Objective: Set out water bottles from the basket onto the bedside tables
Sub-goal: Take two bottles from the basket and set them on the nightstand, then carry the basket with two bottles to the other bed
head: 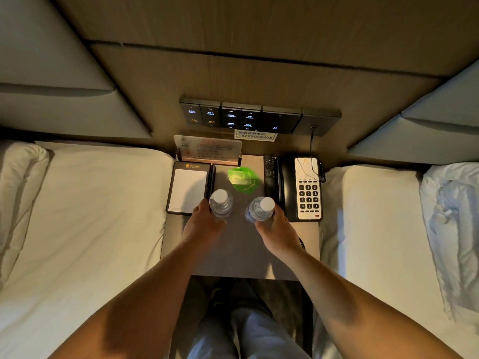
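Note:
Two clear water bottles with white caps stand upright on the grey bedside table [241,255] between two beds. My left hand [203,224] is wrapped around the left bottle [220,203], close to the notepad. My right hand [276,228] grips the right bottle [260,209], just left of the telephone. Whether the bottle bases touch the tabletop is hidden by my hands. No basket is in view.
A notepad holder [188,189] with a pen lies at the table's left. A green leaf-shaped card [243,180], a remote [269,174] and a black telephone [300,189] fill the back and right. A sign stand [207,149] and wall switch panel [256,117] sit behind. White beds flank both sides.

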